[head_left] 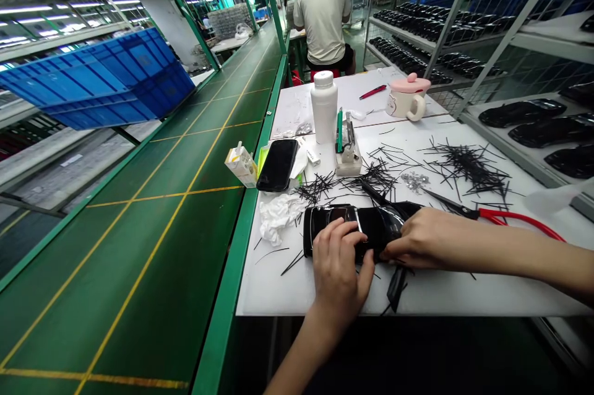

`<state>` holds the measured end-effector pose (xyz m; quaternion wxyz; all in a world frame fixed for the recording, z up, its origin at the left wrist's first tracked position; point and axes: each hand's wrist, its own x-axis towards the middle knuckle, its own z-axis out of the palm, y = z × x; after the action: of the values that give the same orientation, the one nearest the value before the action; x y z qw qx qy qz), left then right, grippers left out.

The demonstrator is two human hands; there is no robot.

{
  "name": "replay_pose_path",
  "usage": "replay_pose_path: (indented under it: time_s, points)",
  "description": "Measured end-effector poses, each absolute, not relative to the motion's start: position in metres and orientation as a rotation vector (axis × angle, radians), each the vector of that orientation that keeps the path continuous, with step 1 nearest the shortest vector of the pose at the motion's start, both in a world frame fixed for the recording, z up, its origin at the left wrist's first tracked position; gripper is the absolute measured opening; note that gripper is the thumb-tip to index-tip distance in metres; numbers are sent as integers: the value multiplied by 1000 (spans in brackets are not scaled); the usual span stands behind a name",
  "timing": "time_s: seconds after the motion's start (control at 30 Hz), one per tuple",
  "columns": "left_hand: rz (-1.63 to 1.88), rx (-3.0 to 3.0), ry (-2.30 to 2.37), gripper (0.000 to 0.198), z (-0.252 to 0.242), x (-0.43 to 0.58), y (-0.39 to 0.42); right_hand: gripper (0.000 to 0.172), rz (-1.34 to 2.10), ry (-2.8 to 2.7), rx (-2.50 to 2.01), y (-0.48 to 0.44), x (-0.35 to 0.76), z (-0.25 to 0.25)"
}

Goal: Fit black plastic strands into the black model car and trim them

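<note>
A glossy black car-shaped body point(327, 217) lies on the white tabletop point(278, 296). My left hand point(338, 259) rests over its near side, fingers bent and spread on the surface. At the right end of the body, my right hand point(413, 243) is closed with its fingertips pressed together; what they pinch is hidden. A black strip point(396, 290) sticks out below my right hand, and another dark piece point(374, 192) projects above it. Thin black sticks point(473, 166) are scattered behind. Scissors with red handles point(520, 215) lie partly behind my right forearm.
On the table stand a white bottle point(323, 107), a lidded mug point(407, 98), a phone point(277, 164), a small box point(241, 164) and crumpled tissue point(278, 215). A green conveyor point(162, 228) runs along the left. A seated person point(323, 17) is ahead; racks stand right.
</note>
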<state>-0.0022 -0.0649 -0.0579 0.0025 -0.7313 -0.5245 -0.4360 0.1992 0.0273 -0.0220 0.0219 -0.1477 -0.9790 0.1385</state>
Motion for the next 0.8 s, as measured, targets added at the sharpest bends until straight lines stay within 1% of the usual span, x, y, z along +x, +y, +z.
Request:
replay_pose_path:
  time_s: [0.47, 0.7, 0.8]
  points:
    - [-1371, -2299, -1654, 19, -59, -3, -66, 21, 215, -3209, -704, 20, 177, -4]
    - [-1370, -2305, -1661, 20, -59, -3, -68, 24, 181, -3267, -754, 18, 172, 0]
    - [-1377, -2305, -1653, 21, -60, -3, -68, 26, 229, -3292, -789, 18, 170, 2]
